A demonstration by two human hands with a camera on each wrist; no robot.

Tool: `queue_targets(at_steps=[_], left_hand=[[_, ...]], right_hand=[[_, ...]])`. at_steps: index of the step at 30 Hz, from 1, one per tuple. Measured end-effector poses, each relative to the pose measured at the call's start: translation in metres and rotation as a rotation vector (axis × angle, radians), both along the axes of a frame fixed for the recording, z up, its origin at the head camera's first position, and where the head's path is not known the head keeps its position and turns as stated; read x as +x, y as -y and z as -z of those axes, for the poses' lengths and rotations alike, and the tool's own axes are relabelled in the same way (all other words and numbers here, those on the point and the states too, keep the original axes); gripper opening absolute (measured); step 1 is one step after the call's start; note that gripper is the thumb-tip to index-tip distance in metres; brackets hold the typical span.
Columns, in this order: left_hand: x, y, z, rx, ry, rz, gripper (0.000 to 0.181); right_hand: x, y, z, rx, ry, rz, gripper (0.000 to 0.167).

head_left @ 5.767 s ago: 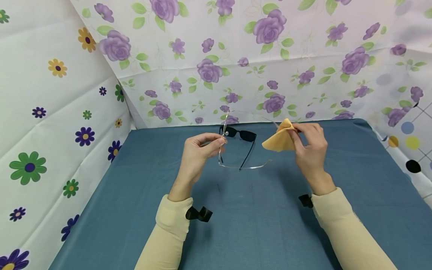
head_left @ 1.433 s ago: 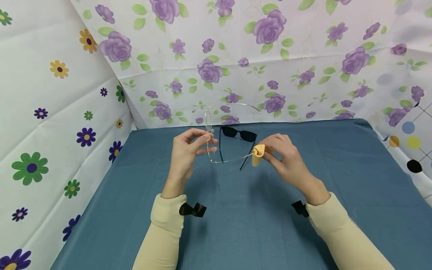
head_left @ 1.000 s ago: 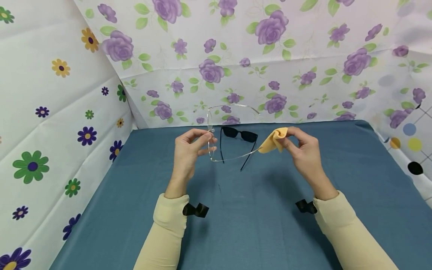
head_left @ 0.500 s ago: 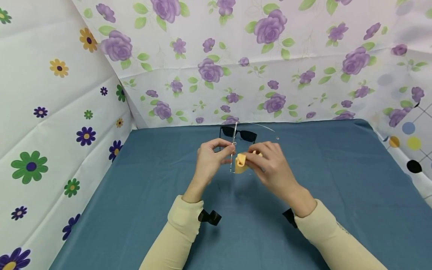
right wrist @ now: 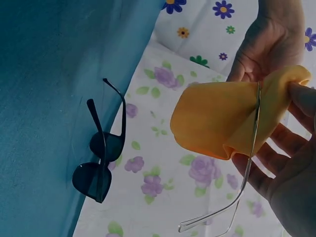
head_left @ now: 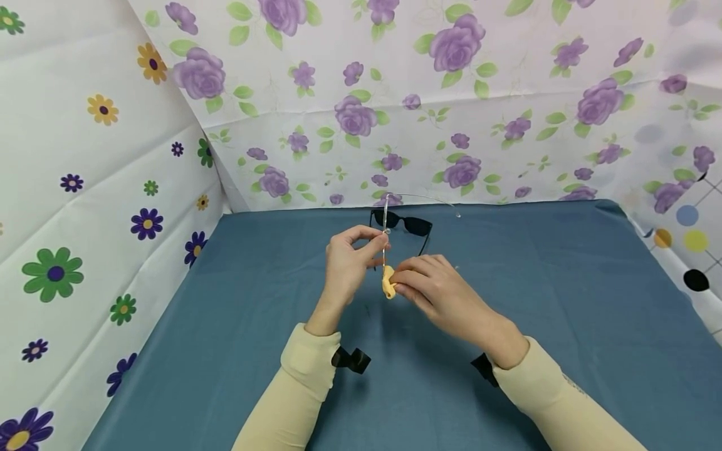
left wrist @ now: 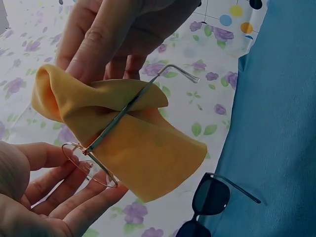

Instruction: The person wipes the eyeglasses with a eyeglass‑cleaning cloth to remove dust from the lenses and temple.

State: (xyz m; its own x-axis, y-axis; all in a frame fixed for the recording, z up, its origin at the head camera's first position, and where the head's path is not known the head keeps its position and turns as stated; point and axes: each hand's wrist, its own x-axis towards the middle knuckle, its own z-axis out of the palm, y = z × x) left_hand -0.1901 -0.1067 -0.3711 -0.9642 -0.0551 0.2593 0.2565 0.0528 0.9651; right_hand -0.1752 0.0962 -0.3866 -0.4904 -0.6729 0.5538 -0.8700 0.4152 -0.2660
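Head view: two hands (head_left: 350, 266) (head_left: 448, 297) pinch: left, one pair of glasses (head_left: 385, 217); right, one yellow cloth (head_left: 388, 285).

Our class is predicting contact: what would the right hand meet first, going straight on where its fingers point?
Probably the clear glasses held by the left hand; the cloth in the right hand looks close, but depth is unclear.

"On the table (head_left: 225, 326), counted?"
"Sunglasses (head_left: 417, 226), one pair."
"And above the table, counted?"
"Wire-framed eyeglasses (left wrist: 116, 119), one pair; yellow cloth (left wrist: 158, 153), one; left hand (head_left: 346, 266), one; right hand (head_left: 445, 293), one."
"Behind the table?"
"Purple-flowered sheet (head_left: 406, 131), one."
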Motion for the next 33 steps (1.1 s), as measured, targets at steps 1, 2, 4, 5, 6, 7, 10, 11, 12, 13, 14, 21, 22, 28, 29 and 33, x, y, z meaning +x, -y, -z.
queue_targets(at_steps=[1, 2, 4, 5, 6, 7, 10, 11, 12, 13, 14, 21, 22, 28, 29, 33], left_hand=[[-0.0002, -0.0001, -0.0001, 0.001, -0.002, 0.0, 0.016], [-0.0002, -0.0002, -0.0003, 0.0, -0.003, -0.002, 0.017], [-0.0005, -0.0006, -0.0002, 0.002, -0.008, -0.004, 0.017], [-0.0007, -0.001, -0.0002, 0.001, -0.011, -0.005, 0.017], [-0.0005, -0.0014, -0.0005, 0.0, -0.013, -0.006, 0.017], [-0.0003, -0.0018, -0.0006, -0.002, -0.016, -0.008, 0.016], [0.0, -0.0029, -0.0006, -0.006, -0.019, -0.014, 0.014], [0.0, -0.0033, -0.0006, -0.009, -0.019, -0.016, 0.014], [0.0003, -0.0037, -0.0007, -0.01, -0.019, -0.018, 0.014], [0.0006, -0.0042, -0.0009, -0.013, -0.018, -0.02, 0.014], [0.0009, -0.0047, -0.0012, -0.017, -0.017, -0.021, 0.014], [0.0036, -0.0088, -0.0028, -0.035, -0.013, -0.004, 0.016], [0.0039, -0.0092, -0.003, -0.036, -0.012, 0.002, 0.016], [0.0041, -0.0081, -0.0026, -0.092, -0.03, 0.01, 0.013], [0.0037, -0.007, -0.0025, -0.108, -0.042, 0.007, 0.013], [0.0017, 0.0001, -0.0051, -0.142, -0.079, -0.01, 0.013]], right_hand=[[0.0004, 0.0004, -0.0002, -0.001, 0.005, 0.008, 0.012], [0.0005, 0.0007, -0.0001, 0.0, 0.01, 0.016, 0.014], [0.0012, 0.0007, -0.0006, -0.002, 0.021, 0.032, 0.019], [0.0015, 0.0007, -0.0011, -0.001, 0.027, 0.038, 0.022], [0.0019, 0.0007, -0.0016, 0.002, 0.034, 0.044, 0.025], [0.0021, 0.0006, -0.002, 0.007, 0.041, 0.05, 0.026], [0.0023, 0.0003, -0.0026, 0.018, 0.059, 0.064, 0.023], [0.0023, 0.0002, -0.0029, 0.019, 0.063, 0.068, 0.022], [0.0024, 0.0003, -0.0029, 0.017, 0.066, 0.074, 0.02], [0.0026, 0.0004, -0.0029, 0.013, 0.068, 0.081, 0.019], [0.0026, 0.0005, -0.0025, 0.01, 0.069, 0.09, 0.02], [0.0045, 0.0057, 0.0013, 0.019, 0.026, 0.153, 0.023], [0.0049, 0.0066, 0.002, 0.02, 0.015, 0.159, 0.021], [0.0066, 0.0095, 0.0038, 0.045, -0.057, 0.192, 0.011], [0.0063, 0.009, 0.0038, 0.052, -0.071, 0.197, 0.011], [0.0041, 0.0044, 0.0019, 0.071, -0.126, 0.208, 0.011]])
